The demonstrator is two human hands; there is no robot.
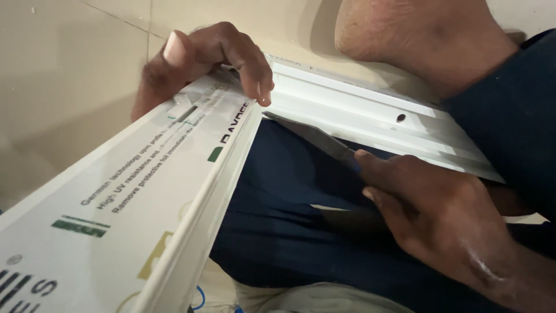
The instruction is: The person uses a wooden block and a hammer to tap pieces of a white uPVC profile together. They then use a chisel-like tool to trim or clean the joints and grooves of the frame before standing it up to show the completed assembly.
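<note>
White profile frame [145, 191] | left hand [197, 64] fingers curled over corner joint, steadying it | right hand [428, 214] fingers wrapped on knife [315, 139], blade tip at mitre seam | foot [417, 40] bracing far profile [370, 116].

Knife [315, 139] right of profile [145, 191], over lap [278, 220]

The person wears dark navy trousers [289, 232] of plain, softly creased cloth. Both hands, the left hand [202, 64] and the right hand [428, 214], are bare and ungloved, with short nails and no rings. One foot [417, 40] is bare as well.
</note>
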